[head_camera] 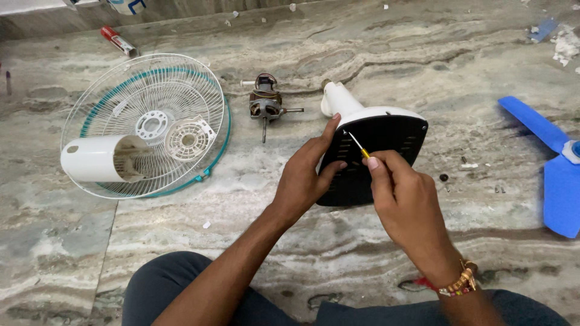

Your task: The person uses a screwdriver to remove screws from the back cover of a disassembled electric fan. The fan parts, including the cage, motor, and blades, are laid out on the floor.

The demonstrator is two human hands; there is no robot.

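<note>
**Fan base tipped up, screwdriver at its underside**

I sit on a marble floor (pixel 423 72) with my knees at the bottom of the view. Everything here is placed relative to the fan base (pixel 374 151), which sits in the middle, tipped so its black, slotted underside faces me and its white neck points away.

Just left of the base, a little farther from me, lies the bare motor (pixel 266 104) with its shaft sticking out. Farther left lies the round wire grille (pixel 148 121) with a teal rim. On the grille rest a white motor cover (pixel 96 159) and a small round white vent piece (pixel 188 140). Beyond the grille, near the wall, lies a small red and white tube (pixel 118 41). Well to the right of the base, at the picture's edge, lies the blue blade (pixel 559 175). A few small dark bits dot the floor just right of the base.

The floor between the base and my knees is bare, as is a strip on its right.

My left hand (pixel 305 178) grips the base's left edge, thumb across the black face, fingers behind. My right hand (pixel 408 202) is pinched shut around a thin yellow screwdriver (pixel 357 146), its tip against the upper left of the black underside.
</note>
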